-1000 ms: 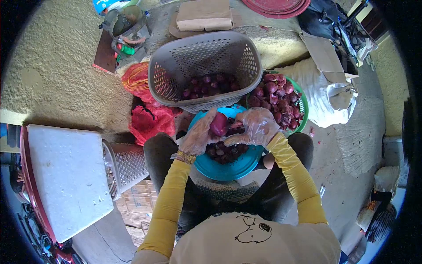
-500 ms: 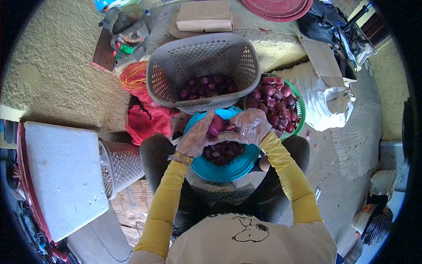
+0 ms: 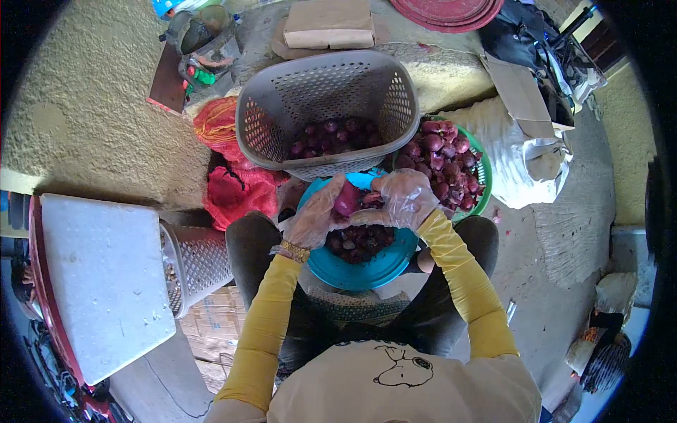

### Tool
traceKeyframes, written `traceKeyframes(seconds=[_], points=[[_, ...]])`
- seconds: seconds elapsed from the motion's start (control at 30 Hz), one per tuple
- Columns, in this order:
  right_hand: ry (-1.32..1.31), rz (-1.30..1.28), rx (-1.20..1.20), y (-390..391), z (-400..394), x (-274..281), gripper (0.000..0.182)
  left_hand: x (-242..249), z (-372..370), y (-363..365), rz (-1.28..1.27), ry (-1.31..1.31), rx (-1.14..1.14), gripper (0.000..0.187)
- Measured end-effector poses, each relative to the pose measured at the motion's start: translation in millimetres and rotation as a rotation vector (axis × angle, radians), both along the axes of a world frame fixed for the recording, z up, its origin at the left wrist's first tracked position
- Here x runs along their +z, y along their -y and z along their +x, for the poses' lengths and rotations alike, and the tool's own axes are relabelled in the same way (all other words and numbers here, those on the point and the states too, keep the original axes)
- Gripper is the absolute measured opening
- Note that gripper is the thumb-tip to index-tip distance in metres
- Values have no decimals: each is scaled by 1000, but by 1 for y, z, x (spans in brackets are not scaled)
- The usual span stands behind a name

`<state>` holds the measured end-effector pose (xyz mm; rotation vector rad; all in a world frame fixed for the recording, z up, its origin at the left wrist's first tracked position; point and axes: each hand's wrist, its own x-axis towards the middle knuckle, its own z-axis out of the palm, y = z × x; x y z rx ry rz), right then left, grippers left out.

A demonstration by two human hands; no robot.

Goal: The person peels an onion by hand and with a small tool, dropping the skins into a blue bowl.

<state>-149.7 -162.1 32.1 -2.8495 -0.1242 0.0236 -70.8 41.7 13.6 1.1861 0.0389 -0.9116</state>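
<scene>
From where I stand, the red onion (image 3: 347,199) is up above the blue basin (image 3: 352,278), between the person's two plastic-gloved hands. It lies at about 2 o'clock from the palm of the left hand (image 3: 309,222) and at about 9 o'clock from the right hand (image 3: 409,197). The left is the nearer, touching it and looking clamped on its near-left side. The onion seems a little longer from 12 to 6 o'clock than across, though the fingers cover part of it, so its true axis is hard to judge.

The right grip is bent inward beside the onion, its fingers curled around toward 9 o'clock; I cannot tell whether they are apart, together or pinching a bit of skin. The left forearm, with a gold-coloured band (image 3: 295,249) at the wrist, points to about 1 o'clock, the right to about 11, so the two converge over the basin. Darker onions and scraps (image 3: 358,245) lie beneath. The grey basket (image 3: 328,70) stands at 12 o'clock from the hands, the green basket (image 3: 485,176) at about 2 from the right one.
</scene>
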Motion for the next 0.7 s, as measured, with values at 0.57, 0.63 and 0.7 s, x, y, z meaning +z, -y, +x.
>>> traceKeyframes(seconds=[0.57, 0.63, 0.7], points=[[53, 36, 5, 3, 0, -22, 65, -7, -2, 1, -59, 74, 38, 34], [37, 30, 11, 3, 0, -22, 63, 3, -1, 1, -59, 19, 7, 34], [7, 58, 56, 4, 0, -20, 60, 5, -2, 1, -59, -35, -21, 34]])
